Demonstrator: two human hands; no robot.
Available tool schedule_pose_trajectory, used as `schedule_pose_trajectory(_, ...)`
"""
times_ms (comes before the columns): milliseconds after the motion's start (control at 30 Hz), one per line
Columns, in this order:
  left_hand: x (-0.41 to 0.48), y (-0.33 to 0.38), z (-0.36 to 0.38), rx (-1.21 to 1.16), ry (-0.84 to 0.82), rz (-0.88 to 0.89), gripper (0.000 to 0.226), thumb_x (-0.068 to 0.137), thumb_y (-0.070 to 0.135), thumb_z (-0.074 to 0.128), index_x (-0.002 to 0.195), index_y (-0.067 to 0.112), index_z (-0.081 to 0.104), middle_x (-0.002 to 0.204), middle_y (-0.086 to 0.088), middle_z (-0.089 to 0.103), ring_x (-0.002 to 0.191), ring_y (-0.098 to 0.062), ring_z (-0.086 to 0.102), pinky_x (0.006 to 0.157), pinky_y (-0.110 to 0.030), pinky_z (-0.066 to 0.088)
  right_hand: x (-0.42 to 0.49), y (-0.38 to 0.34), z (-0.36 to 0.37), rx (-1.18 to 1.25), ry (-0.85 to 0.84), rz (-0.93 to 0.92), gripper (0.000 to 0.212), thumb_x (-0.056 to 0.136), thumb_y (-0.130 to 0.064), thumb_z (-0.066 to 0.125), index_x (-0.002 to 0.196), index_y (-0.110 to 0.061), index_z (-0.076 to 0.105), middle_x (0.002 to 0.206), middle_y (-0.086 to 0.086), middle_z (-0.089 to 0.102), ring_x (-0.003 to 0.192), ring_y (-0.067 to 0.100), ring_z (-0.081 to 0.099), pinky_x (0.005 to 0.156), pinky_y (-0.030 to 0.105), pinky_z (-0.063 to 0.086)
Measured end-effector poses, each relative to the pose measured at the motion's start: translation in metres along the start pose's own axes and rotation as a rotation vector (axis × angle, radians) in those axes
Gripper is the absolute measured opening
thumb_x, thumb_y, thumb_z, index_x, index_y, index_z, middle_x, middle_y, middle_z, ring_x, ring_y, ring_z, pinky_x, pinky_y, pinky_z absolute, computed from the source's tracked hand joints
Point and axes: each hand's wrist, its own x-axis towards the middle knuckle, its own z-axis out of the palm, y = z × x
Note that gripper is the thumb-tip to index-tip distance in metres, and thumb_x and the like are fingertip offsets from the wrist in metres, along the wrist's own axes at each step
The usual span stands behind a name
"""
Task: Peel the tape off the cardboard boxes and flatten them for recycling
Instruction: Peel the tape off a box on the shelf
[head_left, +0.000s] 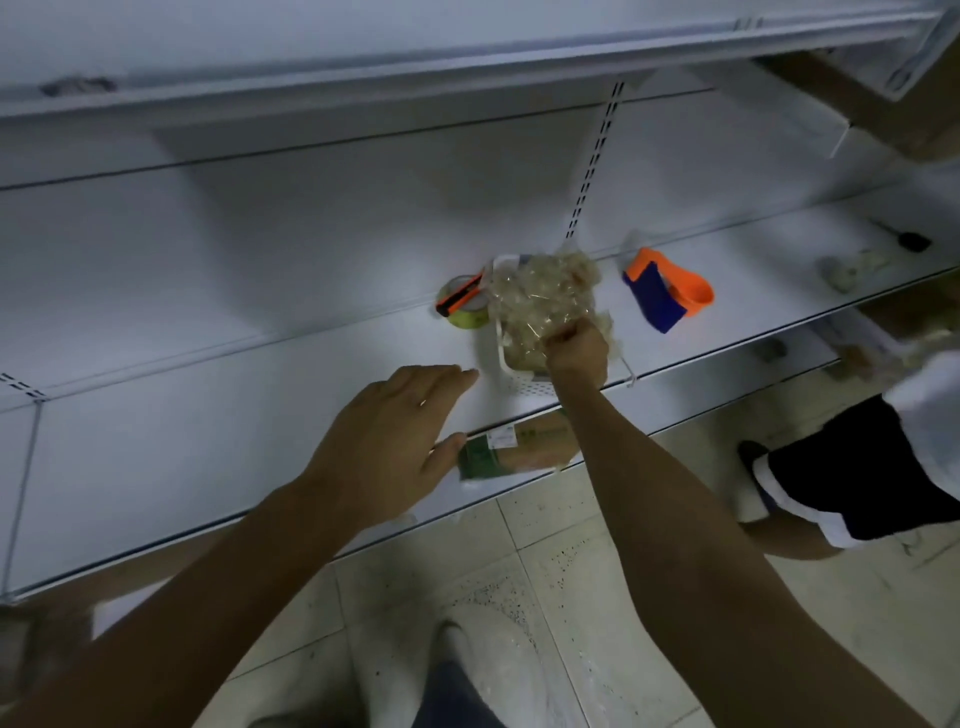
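I can read nothing here; the flattened cardboard box (540, 451) at lower centre carries a white label (501, 440) and green print (480, 460); both are too blurred.

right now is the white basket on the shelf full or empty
Full: crumpled clear tape heaps above the white basket's rim; the right hand grips the pile's near edge.

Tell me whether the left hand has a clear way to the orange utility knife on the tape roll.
Probably yes: the left hand is open, gripping nothing, and only bare shelf lies between it and the utility knife atop the tape roll; the basket stands aside.
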Motion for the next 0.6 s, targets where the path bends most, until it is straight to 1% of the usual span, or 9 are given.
schedule_pose_trajectory(100,0.006,-0.001,0.001,-0.001,0.008,-0.017,0.055,0.087,0.034,0.051,0.136,0.009,0.050,0.131,-0.011,0.058,0.116,-0.030,0.058,0.091,-0.042,0.048,-0.008,0.001,0.003,0.047,0.029,0.002,0.016,0.090,-0.018,0.060,0.100,-0.008,0.065,0.090,0.006,0.066,0.083,0.024,0.062,0.064,0.027,0.042)
schedule_pose_trajectory(167,0.011,0.001,0.000,0.012,0.012,-0.010,0.055,0.086,0.034,0.050,0.135,0.008,0.051,0.130,-0.012,0.059,0.115,-0.031,0.058,0.090,-0.043,0.049,-0.019,0.004,0.001,0.226,0.014,-0.019,0.023,0.095,-0.020,0.055,0.103,-0.002,0.065,0.091,0.009,0.065,0.087,0.024,0.063,0.068,0.025,0.045)
schedule_pose_trajectory(233,0.016,0.004,-0.005,0.017,0.018,-0.006,0.056,0.087,0.035,0.047,0.136,0.009,0.050,0.133,-0.011,0.057,0.118,-0.029,0.056,0.092,-0.042,0.048,-0.035,0.009,-0.007,0.467,-0.015,-0.002,0.022,0.096,-0.025,0.054,0.104,-0.008,0.066,0.099,0.010,0.068,0.092,0.025,0.065,0.079,0.029,0.054)
schedule_pose_trajectory(267,0.019,0.004,-0.008,0.011,0.024,-0.011,0.057,0.088,0.037,0.045,0.138,0.010,0.048,0.135,-0.010,0.055,0.120,-0.028,0.054,0.094,-0.041,0.047,-0.045,0.010,-0.015,0.570,-0.022,0.016,0.021,0.097,-0.027,0.054,0.103,-0.012,0.066,0.100,0.010,0.068,0.090,0.023,0.065,0.078,0.031,0.056)
schedule_pose_trajectory(333,0.022,0.004,-0.017,0.002,0.068,-0.015,0.056,0.089,0.038,0.042,0.139,0.013,0.047,0.135,-0.008,0.055,0.119,-0.026,0.055,0.094,-0.039,0.047,-0.070,0.010,-0.033,0.696,-0.040,0.011,0.017,0.098,-0.026,0.052,0.099,-0.015,0.065,0.094,0.011,0.065,0.079,0.017,0.063,0.067,0.025,0.055)
schedule_pose_trajectory(400,0.025,0.006,-0.032,0.014,0.164,0.023,0.050,0.091,0.037,0.042,0.134,0.012,0.052,0.128,-0.008,0.060,0.110,-0.026,0.060,0.088,-0.039,0.051,-0.098,-0.007,-0.054,0.727,-0.049,-0.160,0.015,0.098,-0.018,0.051,0.093,-0.011,0.064,0.086,0.011,0.064,0.072,0.015,0.060,0.065,0.028,0.050)
schedule_pose_trajectory(467,0.027,0.011,-0.055,0.044,0.319,0.112,0.042,0.092,0.030,0.041,0.124,0.010,0.060,0.118,-0.009,0.066,0.103,-0.026,0.064,0.084,-0.038,0.052,-0.128,-0.042,-0.078,0.736,-0.060,-0.458,0.016,0.097,-0.010,0.051,0.088,-0.007,0.063,0.078,0.005,0.063,0.070,0.012,0.059,0.065,0.026,0.050)
schedule_pose_trajectory(533,0.028,0.017,-0.087,0.084,0.484,0.228,0.033,0.096,0.023,0.042,0.119,0.008,0.062,0.114,-0.009,0.068,0.101,-0.026,0.064,0.085,-0.038,0.053,-0.160,-0.089,-0.104,0.736,-0.060,-0.751,0.015,0.097,-0.011,0.051,0.089,-0.012,0.063,0.077,-0.005,0.062,0.070,0.004,0.059,0.065,0.015,0.048)
schedule_pose_trajectory(600,0.025,0.021,-0.126,0.145,0.670,0.342,0.028,0.098,0.018,0.044,0.118,0.008,0.062,0.115,-0.010,0.067,0.101,-0.025,0.063,0.085,-0.035,0.052,-0.187,-0.136,-0.131,0.750,-0.013,-1.002,0.013,0.096,-0.015,0.048,0.093,-0.020,0.060,0.081,-0.011,0.061,0.073,0.002,0.060,0.067,0.012,0.047)
